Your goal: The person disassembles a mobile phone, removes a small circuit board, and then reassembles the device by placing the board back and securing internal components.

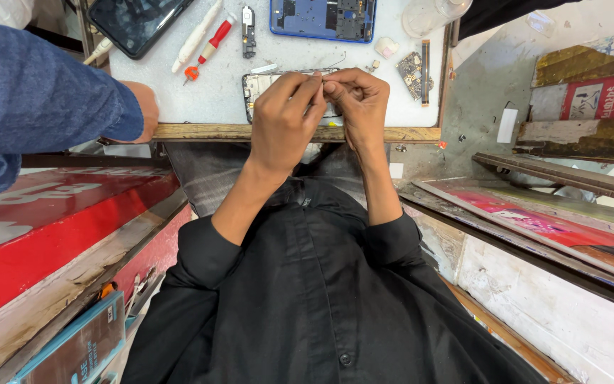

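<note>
From the head camera, looking straight down, the person's left hand (pixel 284 117) and right hand (pixel 361 107) meet fingertip to fingertip just above the near edge of the white-topped desk (pixel 214 92) with its worn wooden front rim. The fingers (pixel 314 89) of both hands are pinched together on something very small between them; it is too tiny to tell what it is. Directly beneath the hands, lying flat on the desk and partly hidden by them, is an opened phone frame with a pale inner plate and dark rim (pixel 259 87). Both forearms come up from rolled black shirt sleeves. Farther back on the desk lie a blue opened phone body with dark parts inside (pixel 323 18), a small dark narrow component strip (pixel 248 32), a red-handled screwdriver with an orange tip cap (pixel 209 48), a white slim pen-shaped tool (pixel 195 37) and a black glass-faced phone screen (pixel 136 23) at the far left corner. To the right of the hands sit a small circuit board with gold and dark patches (pixel 412 71) and a clear plastic bottle (pixel 431 14) near the back edge. At the left, another person's arm in a blue denim sleeve (pixel 44 92) reaches in, its hand (pixel 145 107) resting on the desk's near-left corner, well apart from the pinching hands.
</note>
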